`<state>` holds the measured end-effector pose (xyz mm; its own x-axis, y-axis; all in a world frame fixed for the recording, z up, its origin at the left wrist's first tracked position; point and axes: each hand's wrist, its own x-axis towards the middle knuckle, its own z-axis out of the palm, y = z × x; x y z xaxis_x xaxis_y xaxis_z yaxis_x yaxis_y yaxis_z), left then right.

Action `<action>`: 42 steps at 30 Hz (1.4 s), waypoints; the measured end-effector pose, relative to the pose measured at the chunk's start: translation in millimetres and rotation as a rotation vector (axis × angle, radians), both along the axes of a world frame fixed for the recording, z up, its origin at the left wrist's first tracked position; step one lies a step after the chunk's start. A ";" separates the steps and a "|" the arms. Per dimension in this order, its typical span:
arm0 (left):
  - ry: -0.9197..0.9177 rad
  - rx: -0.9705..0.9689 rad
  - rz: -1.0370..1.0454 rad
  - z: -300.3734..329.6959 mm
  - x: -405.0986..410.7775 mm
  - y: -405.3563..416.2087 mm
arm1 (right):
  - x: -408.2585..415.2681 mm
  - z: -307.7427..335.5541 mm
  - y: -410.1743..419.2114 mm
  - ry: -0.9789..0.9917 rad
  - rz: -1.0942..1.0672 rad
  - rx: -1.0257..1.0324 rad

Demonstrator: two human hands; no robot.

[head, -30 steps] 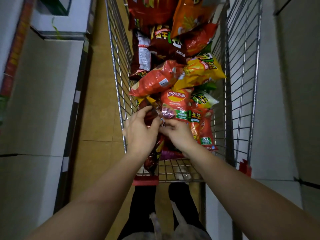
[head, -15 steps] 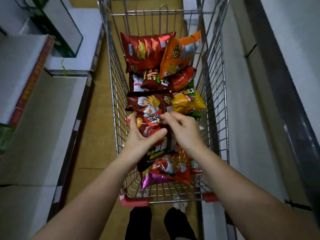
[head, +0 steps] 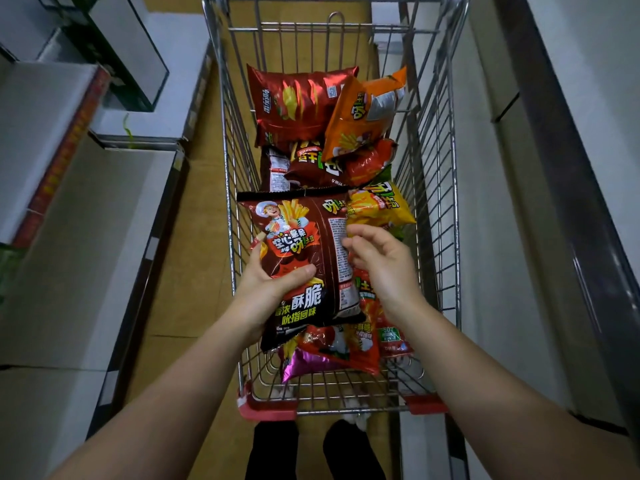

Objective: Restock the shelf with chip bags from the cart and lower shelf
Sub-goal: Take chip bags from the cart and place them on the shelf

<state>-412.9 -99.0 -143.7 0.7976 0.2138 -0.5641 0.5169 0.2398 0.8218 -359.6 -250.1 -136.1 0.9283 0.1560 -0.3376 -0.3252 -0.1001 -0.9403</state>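
Observation:
A wire shopping cart in front of me holds several chip bags. My left hand grips a dark brown chip bag with a cartoon chef by its lower left side, thumb across the front, lifting it above the pile. My right hand is at the bag's right edge, fingertips curled onto it. Below lie a red bag, an orange bag, a yellow bag and a purple bag.
White shelf boards run along the left of the aisle, with a dark box further up. A white shelf unit with a dark rail stands close on the right. My legs in dark trousers are behind the cart's red bumper.
Both hands pulled the dark brown bag out of the pile and raised it. My right hand slid from the bag's top to its right edge. The view tilted up the cart.

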 end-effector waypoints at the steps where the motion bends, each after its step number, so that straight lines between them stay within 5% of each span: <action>1: -0.016 0.045 -0.009 0.9 1.2 -1.1 | -1.2 -0.4 1.3 -0.019 0.048 -0.039; 5: -0.181 0.142 -0.110 17.7 1.2 -18.8 | -5.5 -4.1 6.1 0.125 0.276 0.052; 11: -0.198 0.085 -0.111 31.4 4.9 -16.1 | 13.5 -8.9 -13.6 0.461 -0.020 0.505; 14: -0.159 0.205 -0.076 31.3 9.1 -9.3 | 12.5 -10.4 -21.2 0.472 -0.019 0.708; 16: -0.022 0.102 -0.136 26.3 11.5 -4.7 | 9.9 -9.5 -19.4 0.472 0.006 0.746; 19: 0.133 -0.069 -0.230 24.5 12.7 1.8 | 9.9 -10.0 -13.2 0.498 0.087 0.706; 23: 0.145 -0.068 -0.195 22.4 15.2 4.2 | 13.4 -15.0 -7.7 0.537 0.107 0.480; 28: 0.161 0.202 0.042 5.0 18.1 16.4 | 20.2 -40.0 -12.1 0.470 0.021 0.115; 32: 0.296 0.511 0.027 -4.7 16.9 23.0 | 25.3 -71.3 -15.9 0.477 -0.080 -0.129; 38: 0.350 0.560 -0.031 -29.7 23.9 19.2 | 25.7 -125.7 1.2 0.472 -0.029 -0.379; 42: 0.312 0.567 -0.014 -40.3 31.0 19.7 | 37.6 -144.5 16.4 0.555 -0.075 -0.283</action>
<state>-381.9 -79.3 -184.0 0.6196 0.5374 -0.5722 0.7516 -0.1960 0.6298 -322.0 -233.7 -280.6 0.6081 -0.0682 -0.7910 -0.7729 -0.2785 -0.5702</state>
